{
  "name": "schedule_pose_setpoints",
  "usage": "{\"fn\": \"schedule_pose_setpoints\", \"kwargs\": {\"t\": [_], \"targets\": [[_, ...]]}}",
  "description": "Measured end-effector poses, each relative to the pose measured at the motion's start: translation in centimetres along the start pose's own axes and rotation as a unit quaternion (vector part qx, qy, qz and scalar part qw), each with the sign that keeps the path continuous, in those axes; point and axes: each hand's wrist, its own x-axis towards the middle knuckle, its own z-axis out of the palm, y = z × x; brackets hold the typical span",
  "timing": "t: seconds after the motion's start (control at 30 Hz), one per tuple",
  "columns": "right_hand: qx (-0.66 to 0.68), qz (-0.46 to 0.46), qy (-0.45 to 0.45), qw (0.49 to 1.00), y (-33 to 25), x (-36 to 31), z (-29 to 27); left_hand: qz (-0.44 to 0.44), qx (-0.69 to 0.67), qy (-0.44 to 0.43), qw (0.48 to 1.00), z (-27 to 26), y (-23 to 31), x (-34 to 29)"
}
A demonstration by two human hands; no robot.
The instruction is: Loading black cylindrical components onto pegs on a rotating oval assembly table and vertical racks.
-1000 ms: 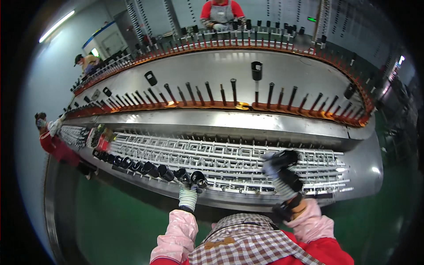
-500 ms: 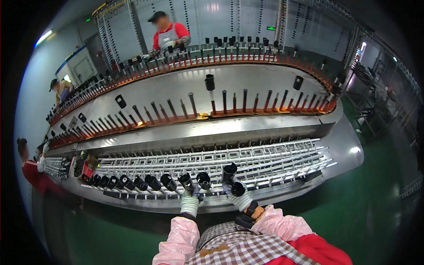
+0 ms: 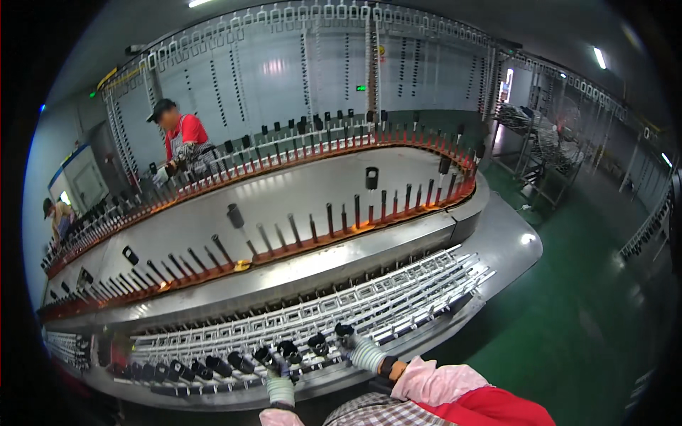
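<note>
My right hand [image 3: 364, 353], in a striped knit glove, is closed on a black cylindrical cup-like part [image 3: 344, 331] at the right end of a row on the rack. Lower and to the left, my left hand [image 3: 280, 383], gloved too, has its fingers round the lower part of another black cup-like part [image 3: 263, 356]. Between my hands two more black cup-like parts, one [image 3: 289, 350] and another [image 3: 318, 345], sit open end up on the rack. Further such parts [image 3: 219, 366] continue leftward in a tilted row. The silver rod racks [image 3: 398, 305] lie beneath and behind them.
Beyond the racks, a looping conveyor [image 3: 334, 238] carries upright spindles, some topped with black parts, round a metal table [image 3: 305, 188]. One person [image 3: 186, 135] works across the loop, another [image 3: 58, 216] at far left. Loaded stands [image 3: 547, 145] are at right on green floor.
The view has swung right, so the bench appears further left and lower. My right hand, which had two black parts at it, is now at one, with another standing beside it on the rack.
</note>
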Motion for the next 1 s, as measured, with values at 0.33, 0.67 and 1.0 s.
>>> {"fn": "schedule_pose_setpoints", "kwargs": {"t": [0.33,0.67,1.0], "targets": [[0.015,0.044,-0.214,0.976,-8.2,-0.7,-8.8,0.026,0.373,-0.059,0.925,0.1,9.1,-2.8],[-0.064,-0.107,0.18,0.976,-8.8,13.6,-32.2,-0.093,0.52,-0.143,0.837,1.3,15.7,-4.5],[-0.019,-0.049,0.279,0.959,-8.0,29.1,-35.9,0.109,0.716,-0.133,0.677,0.4,7.9,-4.1]]}}
